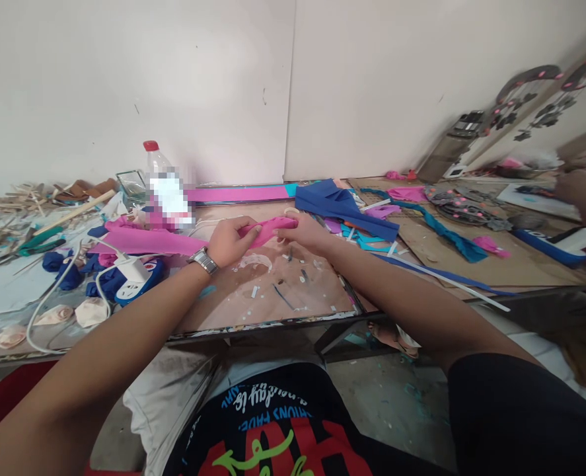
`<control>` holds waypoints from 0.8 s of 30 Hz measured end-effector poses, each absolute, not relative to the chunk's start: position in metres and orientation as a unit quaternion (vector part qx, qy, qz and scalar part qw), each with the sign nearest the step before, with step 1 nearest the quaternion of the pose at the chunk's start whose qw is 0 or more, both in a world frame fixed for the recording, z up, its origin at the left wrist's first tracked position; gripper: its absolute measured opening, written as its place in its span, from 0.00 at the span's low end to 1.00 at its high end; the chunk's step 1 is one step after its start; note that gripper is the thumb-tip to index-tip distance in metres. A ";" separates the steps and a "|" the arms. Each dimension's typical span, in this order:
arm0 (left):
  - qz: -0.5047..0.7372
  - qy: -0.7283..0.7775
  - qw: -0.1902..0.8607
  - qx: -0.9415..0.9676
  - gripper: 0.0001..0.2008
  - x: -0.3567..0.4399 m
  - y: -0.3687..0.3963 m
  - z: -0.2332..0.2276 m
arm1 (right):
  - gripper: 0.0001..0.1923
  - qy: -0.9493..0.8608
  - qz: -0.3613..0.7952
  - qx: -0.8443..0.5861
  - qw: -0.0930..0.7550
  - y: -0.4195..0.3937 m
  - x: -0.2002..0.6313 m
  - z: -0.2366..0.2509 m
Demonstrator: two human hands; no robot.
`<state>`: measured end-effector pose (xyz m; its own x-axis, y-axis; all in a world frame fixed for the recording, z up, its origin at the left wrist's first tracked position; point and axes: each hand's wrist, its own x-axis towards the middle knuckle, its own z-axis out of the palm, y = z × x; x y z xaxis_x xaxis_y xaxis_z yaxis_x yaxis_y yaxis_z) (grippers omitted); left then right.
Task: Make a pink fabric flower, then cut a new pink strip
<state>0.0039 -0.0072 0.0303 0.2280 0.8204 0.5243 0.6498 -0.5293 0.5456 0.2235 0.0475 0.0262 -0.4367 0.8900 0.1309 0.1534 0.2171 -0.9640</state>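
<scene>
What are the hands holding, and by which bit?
A bunched pink strip. The right hand holds it at its right end; the left hand holds it further along, to the left.

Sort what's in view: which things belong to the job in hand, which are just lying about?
In the job: pink strip, held in left hand and right hand.

Seemingly lying about: red-capped bottle; blue-and-white power strip; green-handled tool; teal strip.

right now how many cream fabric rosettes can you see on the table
3 visible, all at the near left: the leftmost rosette, the middle rosette and the rightmost rosette, nearest the power strip. More may be hidden.
</scene>
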 end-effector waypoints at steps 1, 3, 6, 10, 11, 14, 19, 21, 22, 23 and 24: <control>0.408 0.474 0.098 0.774 0.18 0.004 -0.007 0.030 | 0.14 -0.655 0.546 -0.379 0.360 0.047 0.222 0.025; 0.410 0.476 0.079 0.774 0.19 0.004 -0.006 0.028 | 0.14 -0.593 0.621 -0.375 0.351 0.047 0.219 0.022; 0.398 0.483 0.054 0.778 0.19 0.004 -0.007 0.028 | 0.11 -0.531 0.669 -0.382 0.354 0.046 0.216 0.019; 0.397 0.486 0.045 0.777 0.19 0.006 -0.010 0.030 | 0.08 -0.518 0.689 -0.404 0.307 0.046 0.215 0.015; 0.398 0.486 0.045 0.777 0.19 0.006 -0.011 0.030 | 0.09 -0.524 0.691 -0.409 0.284 0.045 0.215 0.015; 0.397 0.486 0.054 0.777 0.19 0.007 -0.011 0.030 | 0.08 -0.555 0.696 -0.398 0.222 0.042 0.215 0.013; 0.394 0.485 0.069 0.777 0.19 0.007 -0.010 0.030 | 0.08 -0.582 0.686 -0.383 0.210 0.036 0.215 0.010; 0.395 0.483 0.069 0.778 0.19 0.007 -0.010 0.030 | 0.08 -0.587 0.676 -0.391 0.212 0.035 0.215 0.008; 0.396 0.482 0.068 0.778 0.18 0.007 -0.010 0.031 | 0.08 -0.591 0.671 -0.394 0.213 0.035 0.215 0.008; 0.396 0.483 0.067 0.778 0.18 0.006 -0.010 0.031 | 0.08 -0.597 0.665 -0.396 0.212 0.034 0.214 0.008; 0.395 0.484 0.065 0.778 0.18 0.006 -0.010 0.032 | 0.07 -0.603 0.657 -0.398 0.213 0.034 0.214 0.009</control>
<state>0.0062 -0.0104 0.0318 0.2187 0.8046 0.5521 0.7013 -0.5230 0.4844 0.2141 0.0337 0.0088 -0.5920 0.7606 -0.2666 0.2007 -0.1812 -0.9627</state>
